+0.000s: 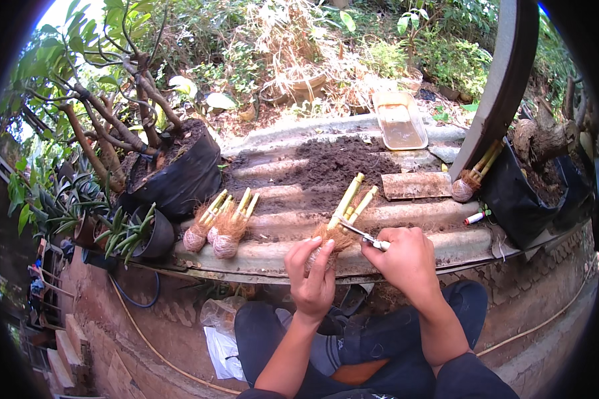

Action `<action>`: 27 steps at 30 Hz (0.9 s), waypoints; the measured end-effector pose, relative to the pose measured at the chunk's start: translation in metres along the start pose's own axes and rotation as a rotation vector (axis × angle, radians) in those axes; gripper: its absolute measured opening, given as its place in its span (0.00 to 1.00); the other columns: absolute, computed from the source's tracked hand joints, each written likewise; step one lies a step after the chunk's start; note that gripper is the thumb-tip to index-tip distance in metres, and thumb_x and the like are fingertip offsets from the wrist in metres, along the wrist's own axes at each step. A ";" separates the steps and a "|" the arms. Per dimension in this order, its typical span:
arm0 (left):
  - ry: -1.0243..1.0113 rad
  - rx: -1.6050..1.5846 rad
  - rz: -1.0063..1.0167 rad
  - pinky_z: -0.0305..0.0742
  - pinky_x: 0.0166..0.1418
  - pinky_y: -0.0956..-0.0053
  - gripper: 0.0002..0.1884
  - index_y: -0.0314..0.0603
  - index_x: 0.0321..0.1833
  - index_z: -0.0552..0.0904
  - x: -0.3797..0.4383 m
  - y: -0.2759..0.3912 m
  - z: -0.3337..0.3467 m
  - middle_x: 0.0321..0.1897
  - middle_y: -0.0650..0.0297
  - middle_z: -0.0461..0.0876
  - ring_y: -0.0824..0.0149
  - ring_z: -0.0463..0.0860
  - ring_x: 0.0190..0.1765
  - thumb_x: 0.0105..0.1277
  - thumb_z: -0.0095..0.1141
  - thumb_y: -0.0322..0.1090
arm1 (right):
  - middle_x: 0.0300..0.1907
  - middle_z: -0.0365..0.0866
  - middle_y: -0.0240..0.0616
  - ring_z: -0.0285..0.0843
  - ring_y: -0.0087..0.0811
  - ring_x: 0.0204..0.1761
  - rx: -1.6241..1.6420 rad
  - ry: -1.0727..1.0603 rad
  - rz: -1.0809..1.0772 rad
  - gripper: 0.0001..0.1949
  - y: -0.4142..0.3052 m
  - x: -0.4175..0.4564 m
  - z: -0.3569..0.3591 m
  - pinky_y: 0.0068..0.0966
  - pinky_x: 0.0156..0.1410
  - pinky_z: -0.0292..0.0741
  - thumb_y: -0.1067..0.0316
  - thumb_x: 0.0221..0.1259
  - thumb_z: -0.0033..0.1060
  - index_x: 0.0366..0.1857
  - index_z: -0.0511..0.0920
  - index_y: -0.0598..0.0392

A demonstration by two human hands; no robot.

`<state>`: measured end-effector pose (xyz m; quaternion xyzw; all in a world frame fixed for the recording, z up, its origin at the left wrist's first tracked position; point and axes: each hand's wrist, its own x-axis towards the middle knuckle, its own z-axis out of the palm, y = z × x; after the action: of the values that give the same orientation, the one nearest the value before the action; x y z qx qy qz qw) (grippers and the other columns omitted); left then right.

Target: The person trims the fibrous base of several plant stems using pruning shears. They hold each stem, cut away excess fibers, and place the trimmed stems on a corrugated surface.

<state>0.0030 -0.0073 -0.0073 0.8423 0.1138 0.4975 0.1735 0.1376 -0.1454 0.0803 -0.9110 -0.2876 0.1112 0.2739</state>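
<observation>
My left hand [309, 284] grips the string-wrapped base of a bundle of cut green stems [347, 204] packed in brown fibre. The bundle leans up and to the right over the front of a corrugated sheet [289, 219]. In my right hand [407, 264] is a pair of scissors [362, 233], its blades against the stems just above the fibre. My fingers cover most of its handles. Left of my hands lie similar wrapped stem bundles [227, 232] on the sheet. Another wrapped bundle [463, 189] leans by the post on the right.
Dark soil [329, 162] is heaped mid-sheet, with a tray [404, 147] of brownish water behind it. A tile piece [414, 185] and a small white-and-red cylinder [473, 218] lie right. A slanted post [499, 85] and black grow bags [184, 172] flank the surface.
</observation>
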 end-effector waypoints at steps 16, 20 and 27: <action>0.177 -0.452 -0.430 0.76 0.77 0.63 0.30 0.38 0.70 0.83 -0.009 0.004 0.012 0.70 0.54 0.76 0.56 0.79 0.73 0.67 0.81 0.24 | 0.47 0.91 0.53 0.92 0.59 0.51 0.043 -0.023 -0.173 0.19 -0.004 -0.021 0.006 0.53 0.57 0.87 0.54 0.64 0.79 0.46 0.86 0.60; 0.190 -0.458 -0.420 0.76 0.77 0.63 0.30 0.39 0.70 0.83 -0.011 0.004 0.013 0.70 0.54 0.76 0.56 0.79 0.73 0.67 0.81 0.23 | 0.44 0.92 0.55 0.92 0.60 0.49 0.064 0.000 -0.186 0.18 -0.004 -0.021 0.008 0.53 0.55 0.87 0.54 0.65 0.78 0.44 0.86 0.60; 0.150 -0.301 -0.332 0.78 0.73 0.62 0.30 0.39 0.68 0.84 -0.009 0.006 0.009 0.69 0.53 0.79 0.54 0.81 0.71 0.64 0.83 0.23 | 0.30 0.90 0.56 0.90 0.63 0.37 0.076 -0.045 -0.067 0.15 -0.008 -0.012 0.009 0.54 0.47 0.85 0.54 0.65 0.77 0.34 0.90 0.56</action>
<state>0.0070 -0.0175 -0.0165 0.7373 0.1879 0.5345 0.3679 0.1209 -0.1427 0.0776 -0.8872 -0.3194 0.1332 0.3052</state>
